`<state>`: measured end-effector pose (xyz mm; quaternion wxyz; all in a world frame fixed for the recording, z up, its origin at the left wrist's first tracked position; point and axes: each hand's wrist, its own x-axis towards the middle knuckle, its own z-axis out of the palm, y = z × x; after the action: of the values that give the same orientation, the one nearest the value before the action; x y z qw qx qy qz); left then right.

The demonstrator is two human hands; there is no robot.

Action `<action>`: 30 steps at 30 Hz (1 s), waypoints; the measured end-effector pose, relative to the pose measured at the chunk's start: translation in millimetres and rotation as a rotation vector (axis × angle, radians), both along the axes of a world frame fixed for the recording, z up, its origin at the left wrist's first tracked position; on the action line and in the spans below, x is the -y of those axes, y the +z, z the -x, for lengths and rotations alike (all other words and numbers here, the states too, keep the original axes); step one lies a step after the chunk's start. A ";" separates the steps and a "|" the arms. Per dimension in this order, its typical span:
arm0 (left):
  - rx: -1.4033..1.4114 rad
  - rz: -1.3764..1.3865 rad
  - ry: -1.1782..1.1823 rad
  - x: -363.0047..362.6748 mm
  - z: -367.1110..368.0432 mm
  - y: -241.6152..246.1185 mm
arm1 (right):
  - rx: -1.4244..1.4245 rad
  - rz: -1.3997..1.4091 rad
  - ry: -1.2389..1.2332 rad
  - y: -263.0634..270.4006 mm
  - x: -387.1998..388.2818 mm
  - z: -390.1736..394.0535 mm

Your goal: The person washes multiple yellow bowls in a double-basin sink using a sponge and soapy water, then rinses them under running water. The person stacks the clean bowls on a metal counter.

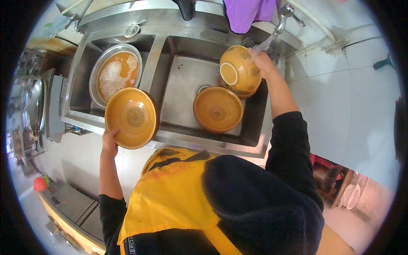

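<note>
My left hand [111, 142] grips the rim of a brown-yellow bowl [127, 127], its inside turned up, over the front edge of the left basin. At the upper right, my right hand [262, 61] holds a second yellow bowl [234, 75] tilted, its foot ring facing the camera. Water from the faucet [282, 22] runs onto that hand and bowl. Just in front, another brown-yellow bowl [218, 110] sits open side up in the right basin. Part of a further bowl shows beneath the held one.
A metal basin [92, 76] of foamy orange-brown water stands in the left sink. A steel divider [151, 63] separates the two sinks. Purple cloth [248, 14] hangs at the back edge, and a dark scouring pad [248, 42] lies near the faucet. The tiled wall [325, 79] bounds the right side.
</note>
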<state>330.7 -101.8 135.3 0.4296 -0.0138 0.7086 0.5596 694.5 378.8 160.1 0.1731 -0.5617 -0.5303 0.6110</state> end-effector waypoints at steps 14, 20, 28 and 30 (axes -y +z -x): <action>0.064 -0.081 -0.232 -5.2 -2.1 19.7 | -0.248 -0.044 -0.078 70.2 166.7 -23.0; 0.185 -0.092 -0.301 -0.9 7.4 25.6 | 0.541 -0.982 0.799 124.6 280.3 74.6; 0.170 -0.118 -0.357 -4.7 12.4 37.5 | 0.207 -1.468 1.338 63.5 323.6 153.7; 0.205 -0.107 -0.349 -5.6 10.2 49.5 | 0.104 -1.525 1.349 47.1 323.2 158.1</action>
<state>320.5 -96.2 184.8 0.5899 0.0751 0.6221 0.5092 536.3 55.6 207.2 0.0811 0.0886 -0.9912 0.0552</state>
